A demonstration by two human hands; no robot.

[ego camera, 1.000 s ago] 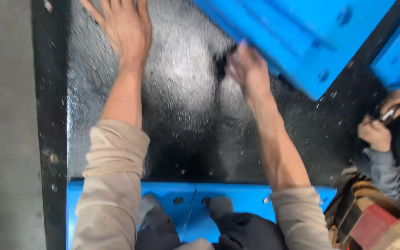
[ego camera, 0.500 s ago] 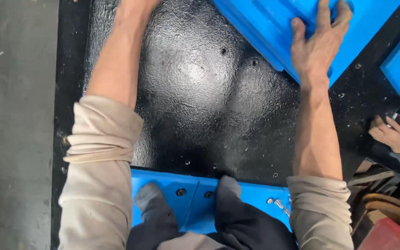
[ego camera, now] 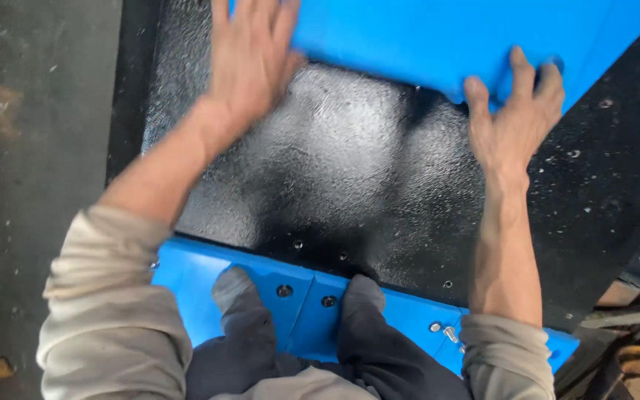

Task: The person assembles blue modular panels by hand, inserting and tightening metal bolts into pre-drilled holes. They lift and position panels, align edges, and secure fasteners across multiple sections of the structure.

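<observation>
Both arms reach forward over a glossy black textured surface (ego camera: 350, 163), sleeves pushed up to the elbows. The left hand (ego camera: 250, 63) lies flat with fingers spread, its palm on the black surface and its fingertips at the near edge of a big blue panel (ego camera: 424, 37); motion blur leaves it unclear whether they rest on the panel or slip under it. The right hand (ego camera: 516, 118) is open too, its fingers hooked over the panel's lower corner, thumb alongside. The 2 hands are well apart. Near the body, 2 dark shoes (ego camera: 364, 296) stand on a blue bolted plate (ego camera: 298, 296).
</observation>
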